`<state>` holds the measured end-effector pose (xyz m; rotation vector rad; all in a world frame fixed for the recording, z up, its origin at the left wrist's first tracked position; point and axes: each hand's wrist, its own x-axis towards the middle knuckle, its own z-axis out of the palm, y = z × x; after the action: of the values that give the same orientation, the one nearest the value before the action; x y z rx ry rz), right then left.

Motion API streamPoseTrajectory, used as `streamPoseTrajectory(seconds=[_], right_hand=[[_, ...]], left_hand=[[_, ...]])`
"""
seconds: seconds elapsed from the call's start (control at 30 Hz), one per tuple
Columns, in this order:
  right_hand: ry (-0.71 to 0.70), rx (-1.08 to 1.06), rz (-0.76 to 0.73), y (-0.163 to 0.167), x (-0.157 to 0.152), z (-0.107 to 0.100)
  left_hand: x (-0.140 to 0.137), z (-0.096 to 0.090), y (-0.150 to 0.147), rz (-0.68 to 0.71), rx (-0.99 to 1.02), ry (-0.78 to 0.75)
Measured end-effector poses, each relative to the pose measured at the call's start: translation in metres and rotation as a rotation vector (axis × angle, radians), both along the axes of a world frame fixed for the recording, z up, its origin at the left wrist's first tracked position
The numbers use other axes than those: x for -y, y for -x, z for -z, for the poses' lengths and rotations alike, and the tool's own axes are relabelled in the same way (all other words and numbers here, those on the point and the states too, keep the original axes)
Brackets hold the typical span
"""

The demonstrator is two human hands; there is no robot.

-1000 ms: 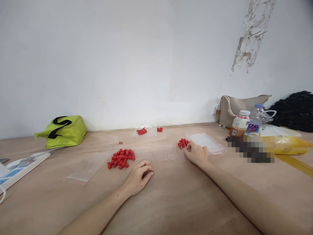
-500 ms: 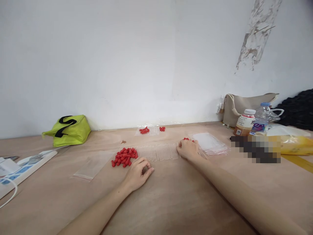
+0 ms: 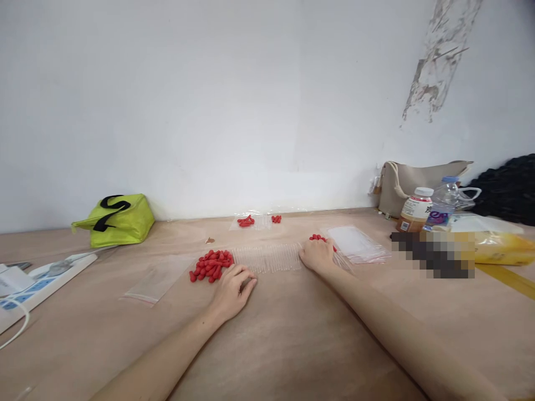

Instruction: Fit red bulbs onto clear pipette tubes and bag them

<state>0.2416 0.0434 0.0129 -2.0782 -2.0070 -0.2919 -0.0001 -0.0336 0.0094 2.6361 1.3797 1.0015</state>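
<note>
My left grip sits half-open; my right grip, I can't tell. A nine-o'clock nudge could scatter the tubes.

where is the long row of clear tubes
In the head view, the long row of clear tubes lies centrally, between the largest red pile and the right hand.

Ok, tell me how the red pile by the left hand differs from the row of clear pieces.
The red pile is opaque red; the row of clear pieces is see-through. The red pile is jumbled; the clear pieces lie side by side. Both rest on the brown tabletop.
</note>
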Motion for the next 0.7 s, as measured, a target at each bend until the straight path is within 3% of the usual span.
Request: streamPoseTrajectory(seconds=[0.33, 0.5, 0.6, 0.7], right_hand=[[0.018, 0.022, -0.007, 0.002, -0.001, 0.001], [-0.027, 0.013, 0.018, -0.002, 0.001, -0.003], [-0.145, 0.017, -0.005, -0.009, 0.009, -0.006], [-0.323, 0.048, -0.086, -0.014, 0.022, -0.007]], left_hand=[[-0.001, 0.001, 0.001, -0.057, -0.093, -0.065], [-0.017, -0.014, 0.021, -0.257, -0.151, -0.160], [-0.034, -0.023, 0.039, -0.374, -0.180, -0.150], [-0.047, -0.030, 0.049, -0.383, -0.243, -0.076]])
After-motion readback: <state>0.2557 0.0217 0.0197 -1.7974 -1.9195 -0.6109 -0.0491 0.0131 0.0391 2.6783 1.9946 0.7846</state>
